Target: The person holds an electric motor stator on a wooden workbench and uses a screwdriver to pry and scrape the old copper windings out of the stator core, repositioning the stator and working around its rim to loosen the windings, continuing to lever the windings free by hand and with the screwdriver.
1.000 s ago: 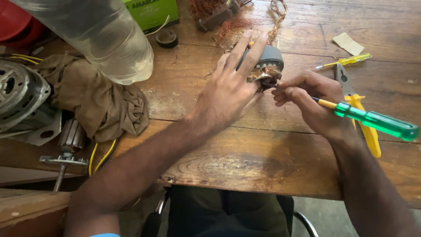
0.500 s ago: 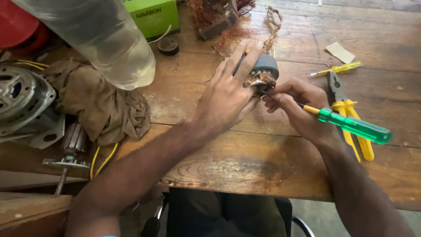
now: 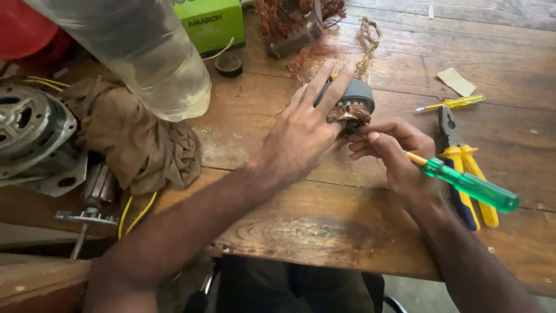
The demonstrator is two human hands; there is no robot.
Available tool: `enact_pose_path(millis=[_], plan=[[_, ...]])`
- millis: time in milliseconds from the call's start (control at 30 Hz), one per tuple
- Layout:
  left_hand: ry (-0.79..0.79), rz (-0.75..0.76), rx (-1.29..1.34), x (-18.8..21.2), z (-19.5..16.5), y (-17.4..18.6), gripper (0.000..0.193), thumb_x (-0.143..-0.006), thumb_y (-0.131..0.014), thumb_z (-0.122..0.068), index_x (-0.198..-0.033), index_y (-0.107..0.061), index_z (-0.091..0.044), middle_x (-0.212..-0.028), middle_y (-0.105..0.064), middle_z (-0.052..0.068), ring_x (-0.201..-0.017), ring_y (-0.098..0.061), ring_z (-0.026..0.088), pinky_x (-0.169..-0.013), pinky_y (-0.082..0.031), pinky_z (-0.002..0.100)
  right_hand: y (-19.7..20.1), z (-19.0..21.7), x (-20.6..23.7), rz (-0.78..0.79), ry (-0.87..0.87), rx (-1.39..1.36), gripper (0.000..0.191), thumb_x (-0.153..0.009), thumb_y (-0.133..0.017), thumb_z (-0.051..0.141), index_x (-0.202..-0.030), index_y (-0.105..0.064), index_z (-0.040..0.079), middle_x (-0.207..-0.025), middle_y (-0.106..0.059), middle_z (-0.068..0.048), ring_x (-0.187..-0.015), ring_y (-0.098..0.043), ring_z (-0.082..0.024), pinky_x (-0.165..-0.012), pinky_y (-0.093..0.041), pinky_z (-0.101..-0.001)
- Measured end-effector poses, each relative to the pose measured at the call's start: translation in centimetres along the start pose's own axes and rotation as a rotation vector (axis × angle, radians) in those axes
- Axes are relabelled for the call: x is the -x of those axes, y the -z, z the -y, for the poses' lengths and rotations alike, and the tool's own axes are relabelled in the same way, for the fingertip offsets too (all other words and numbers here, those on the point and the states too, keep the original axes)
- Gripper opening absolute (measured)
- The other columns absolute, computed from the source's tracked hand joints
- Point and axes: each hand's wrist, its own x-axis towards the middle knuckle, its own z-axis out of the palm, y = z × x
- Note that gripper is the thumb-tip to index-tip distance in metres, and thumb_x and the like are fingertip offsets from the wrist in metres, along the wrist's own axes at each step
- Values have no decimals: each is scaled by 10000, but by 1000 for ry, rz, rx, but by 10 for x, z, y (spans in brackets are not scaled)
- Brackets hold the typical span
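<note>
Since a moment ago the right hand (image 3: 399, 153) has drawn its green-handled screwdriver (image 3: 469, 185) closer, fingers clenched on it, apparently picking at the small motor armature (image 3: 350, 104), which the left hand (image 3: 301, 136) steadies under spread fingers on the table (image 3: 324, 226), while beyond them the clear plastic bottle (image 3: 150, 58) holds clear liquid.

Clutter around the wooden surface (image 3: 359, 243)

Brown rag (image 3: 139, 139) beside a clear plastic bottle (image 3: 150, 58); green box (image 3: 211, 23) behind; yellow-handled pliers (image 3: 463, 168) lie right, paper scrap (image 3: 456, 81) beyond.
</note>
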Motion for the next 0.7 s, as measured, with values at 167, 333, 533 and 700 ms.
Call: enact_pose_path(millis=[167,333,533,700], plan=[[11,12,-198,1,0,-6,226,-852,-796,-196,-1057,-806,-99,-1681,-170,156,-1552,-251,399,-1219,-414,592,-11,8,11,45,128,255,184,-1026,-532,-13,-1140,-653,-91,-1009,-735,-184,-939,-717,-192,-862,-598,-317],[-10,-32,-26,3,-2,-9,292,-891,-806,-279,-1110,-807,-84,-1679,-154,194,-1538,-239,432,-1206,-395,608,-2,15,11,-106,165,457,162,-977,-558,-27,-1045,-702,-57,-963,-754,-128,-849,-719,-145,-773,-596,-268],[11,80,-86,2,-1,-4,292,-851,-817,-343,-914,-811,-58,-1651,-174,211,-1523,-215,459,-1172,-398,641,-4,26,14,-109,269,718,144,-943,-590,-16,-1005,-719,-25,-914,-770,-103,-847,-752,-131,-786,-601,-264],[-20,-3,-35,1,-2,-2,317,-856,-826,-329,-991,-801,-42,-1669,-163,216,-1549,-201,456,-1195,-416,630,-13,28,11,-103,326,826,137,-888,-636,-20,-979,-738,-32,-889,-771,-124,-811,-750,-134,-765,-581,-271]])
